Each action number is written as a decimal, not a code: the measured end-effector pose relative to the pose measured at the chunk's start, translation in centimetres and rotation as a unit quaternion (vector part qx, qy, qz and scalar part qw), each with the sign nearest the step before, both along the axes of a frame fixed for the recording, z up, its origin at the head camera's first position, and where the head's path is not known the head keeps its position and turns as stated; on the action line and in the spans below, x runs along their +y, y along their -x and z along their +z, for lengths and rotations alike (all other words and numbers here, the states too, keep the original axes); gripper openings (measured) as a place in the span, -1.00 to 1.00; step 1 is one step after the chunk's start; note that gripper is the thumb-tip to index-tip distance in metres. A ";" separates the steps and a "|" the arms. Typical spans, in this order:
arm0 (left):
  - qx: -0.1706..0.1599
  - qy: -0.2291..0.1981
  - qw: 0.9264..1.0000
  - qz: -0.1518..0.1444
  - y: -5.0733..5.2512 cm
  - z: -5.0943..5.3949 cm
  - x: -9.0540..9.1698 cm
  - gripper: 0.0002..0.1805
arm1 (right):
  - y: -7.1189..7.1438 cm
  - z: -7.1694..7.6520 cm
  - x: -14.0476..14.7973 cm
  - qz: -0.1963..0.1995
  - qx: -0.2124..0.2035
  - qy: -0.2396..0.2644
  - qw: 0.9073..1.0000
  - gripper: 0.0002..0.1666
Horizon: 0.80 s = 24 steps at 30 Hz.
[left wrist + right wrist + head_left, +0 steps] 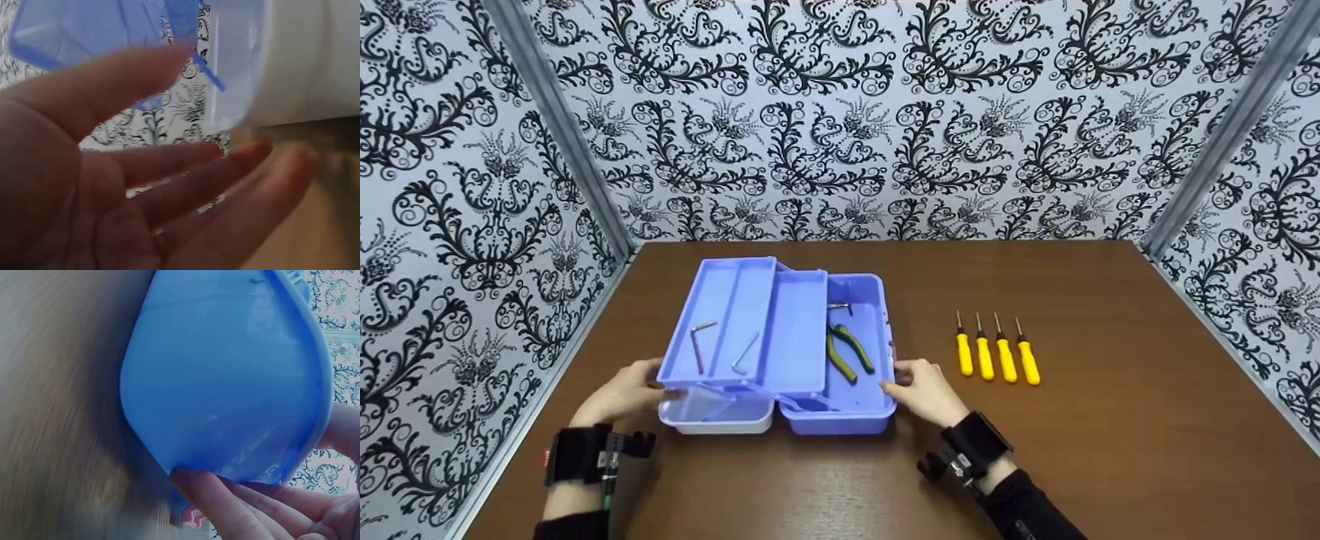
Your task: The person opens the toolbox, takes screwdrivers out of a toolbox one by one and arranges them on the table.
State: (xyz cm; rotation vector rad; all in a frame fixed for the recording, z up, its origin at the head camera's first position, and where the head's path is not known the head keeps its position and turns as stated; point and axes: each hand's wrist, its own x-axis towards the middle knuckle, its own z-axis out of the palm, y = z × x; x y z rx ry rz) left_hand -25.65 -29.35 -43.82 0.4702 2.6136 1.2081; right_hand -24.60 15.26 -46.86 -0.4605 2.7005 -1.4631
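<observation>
A blue toolbox [840,424] stands unfolded on the table, its stepped trays [799,337] out to the left above a whitish lid [720,427]. My right hand [926,390] grips the box's right front corner, thumb over the rim; in the right wrist view the fingers [225,500] lie against the blue wall [225,371]. By the left end of the trays and lid is my left hand [622,394]; in the left wrist view its fingers [225,174] are spread and relaxed near the lid [236,62]. Green-handled pliers [851,352] lie inside the box.
Several yellow-handled screwdrivers [995,356] lie side by side on the brown table [1080,300], right of the box. An L-shaped tool with a reddish shaft [697,351] and a silver hex key [745,352] lie in the upper tray. Patterned walls [840,135] enclose the table at the back and sides.
</observation>
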 end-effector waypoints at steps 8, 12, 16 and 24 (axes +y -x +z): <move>-0.011 -0.003 1.000 0.003 0.2 -0.1 0.3 -0.19 | 0.1 0.2 0.1 0.029 -0.053 0.042 0.997 -0.46; 0.043 0.062 0.997 0.012 0.2 0.9 0.7 -0.18 | 0.2 0.1 0.3 0.042 -0.098 0.097 0.990 -0.39; 0.073 0.071 0.995 0.019 0.0 2.3 1.3 -0.13 | 0.6 -0.1 1.0 0.056 -0.148 0.149 0.976 -0.36; 0.114 0.047 0.990 0.062 -1.2 5.1 3.1 -0.21 | 1.3 -0.4 2.5 0.092 -0.190 0.195 0.958 -0.35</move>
